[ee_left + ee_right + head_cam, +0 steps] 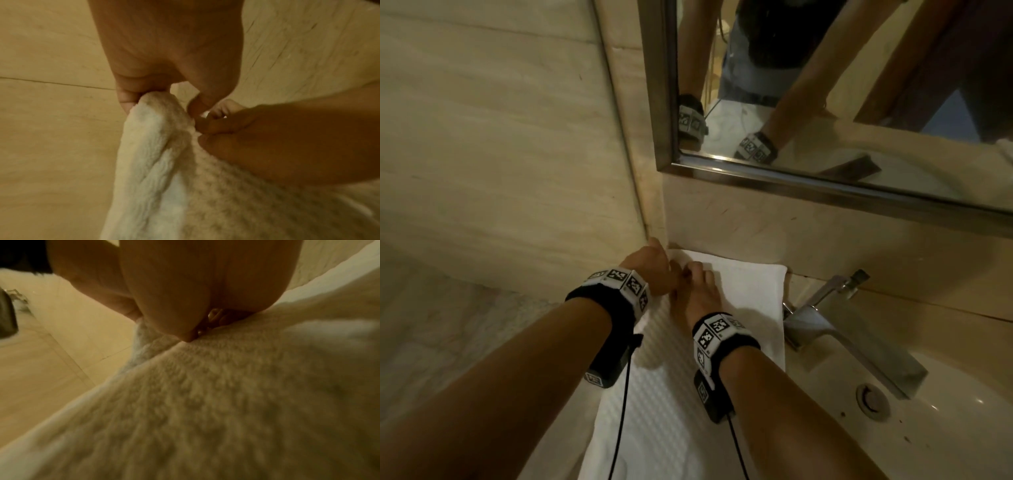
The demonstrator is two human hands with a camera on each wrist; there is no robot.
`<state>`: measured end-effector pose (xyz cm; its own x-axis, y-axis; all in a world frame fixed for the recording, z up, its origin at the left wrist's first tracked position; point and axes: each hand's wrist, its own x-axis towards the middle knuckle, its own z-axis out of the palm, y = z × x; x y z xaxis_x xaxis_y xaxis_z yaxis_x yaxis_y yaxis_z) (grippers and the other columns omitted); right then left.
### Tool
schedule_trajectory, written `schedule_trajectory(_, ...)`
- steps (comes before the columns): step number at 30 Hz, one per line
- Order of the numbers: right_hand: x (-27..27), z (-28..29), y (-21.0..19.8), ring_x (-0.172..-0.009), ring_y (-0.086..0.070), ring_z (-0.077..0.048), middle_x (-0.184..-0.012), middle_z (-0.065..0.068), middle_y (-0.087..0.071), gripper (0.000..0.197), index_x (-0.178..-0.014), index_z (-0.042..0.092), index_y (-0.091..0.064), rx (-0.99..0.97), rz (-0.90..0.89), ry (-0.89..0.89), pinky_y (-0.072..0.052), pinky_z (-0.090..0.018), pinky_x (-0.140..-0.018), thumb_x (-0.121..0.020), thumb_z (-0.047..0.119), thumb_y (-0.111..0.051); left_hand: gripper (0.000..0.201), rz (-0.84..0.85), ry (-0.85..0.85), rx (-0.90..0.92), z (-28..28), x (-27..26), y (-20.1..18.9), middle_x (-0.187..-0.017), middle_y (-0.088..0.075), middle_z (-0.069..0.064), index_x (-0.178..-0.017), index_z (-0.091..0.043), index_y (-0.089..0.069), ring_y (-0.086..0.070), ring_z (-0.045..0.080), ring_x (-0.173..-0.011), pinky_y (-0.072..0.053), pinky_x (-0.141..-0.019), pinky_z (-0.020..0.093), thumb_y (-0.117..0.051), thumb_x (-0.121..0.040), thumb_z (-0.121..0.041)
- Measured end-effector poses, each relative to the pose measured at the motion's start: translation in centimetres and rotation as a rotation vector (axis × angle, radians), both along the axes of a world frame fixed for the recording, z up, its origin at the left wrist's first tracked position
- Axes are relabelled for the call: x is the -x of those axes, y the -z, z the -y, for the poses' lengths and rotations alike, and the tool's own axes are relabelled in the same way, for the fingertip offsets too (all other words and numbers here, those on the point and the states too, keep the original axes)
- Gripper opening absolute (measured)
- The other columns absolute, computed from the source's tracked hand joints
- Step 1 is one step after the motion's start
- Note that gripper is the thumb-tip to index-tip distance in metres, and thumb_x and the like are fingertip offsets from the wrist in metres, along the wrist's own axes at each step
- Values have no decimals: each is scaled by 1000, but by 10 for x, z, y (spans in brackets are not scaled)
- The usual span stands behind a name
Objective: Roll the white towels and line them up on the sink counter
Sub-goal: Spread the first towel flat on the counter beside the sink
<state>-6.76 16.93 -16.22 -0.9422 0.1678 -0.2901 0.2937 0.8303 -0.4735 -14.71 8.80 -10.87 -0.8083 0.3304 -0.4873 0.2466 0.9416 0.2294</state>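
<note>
A white towel [750, 301] lies flat and lengthwise on the counter, its far end against the back wall. Both hands are at its far left corner. My left hand [659, 270] pinches the raised corner of the towel [148, 162] between thumb and fingers [125, 100]. Just to its right, my right hand [697, 281] has its fingers curled down and nips the towel edge; its fingertips [205, 126] almost touch the left thumb. In the right wrist view the palm hides most of the fingers above the towel [226, 394]. No rolled towels are in view.
A chrome faucet [852, 335] stands right of the towel, with the sink basin and its drain [873, 401] beyond it. A framed mirror [825, 102] hangs on the back wall. A tiled side wall [500, 154] closes in the left side.
</note>
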Motion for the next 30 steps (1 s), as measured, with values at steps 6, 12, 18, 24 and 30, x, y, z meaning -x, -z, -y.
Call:
schedule_trajectory(6, -5, 6, -7, -126, -30, -32, -143, -9, -25, 74, -154, 18, -5, -138, 3, -57, -28, -39, -110, -92, 18, -45, 25, 25, 216, 179, -3, -16, -23, -90, -61, 9, -75, -15, -51, -50, 24, -72, -42, -66, 29, -52, -86, -38)
schedule_trajectory(12, -6, 6, -12, -134, -24, -36, -152, -17, -18, 75, -153, 6, 6, -215, 74, -127, -21, -45, -114, -97, 25, -41, 29, 51, 322, 263, 0, -26, -53, -118, -60, 14, -115, -3, -57, -59, 29, -106, -43, -74, 28, -57, -89, -17)
schedule_trajectory(18, -1, 5, -5, -131, -26, -36, -147, -14, -18, 99, -154, 14, 6, -71, 111, -43, -29, -44, -112, -85, 36, -61, 36, 125, 247, 193, 8, -25, -75, -90, -60, 3, -101, -12, -60, -59, 20, -78, -40, -58, 23, -75, -78, -34)
schedule_trajectory(24, -1, 8, -8, -129, -28, -36, -147, -16, -19, 79, -154, 10, 0, -92, 85, -35, -28, -44, -110, -95, 33, -47, 37, 77, 293, 364, 17, -29, -92, -96, -68, 2, -74, -26, -54, -66, 22, -85, -55, -80, 33, -79, -59, -49)
schedule_trajectory(30, 8, 3, -20, -134, -33, -33, -148, -18, -27, 56, -148, 6, -21, 70, 55, 134, -26, -39, -111, -101, 30, -40, 84, 567, 123, 241, 8, -32, -126, -126, -60, 16, -126, -9, -54, -57, 39, -115, -48, -97, 51, -87, -49, -10)
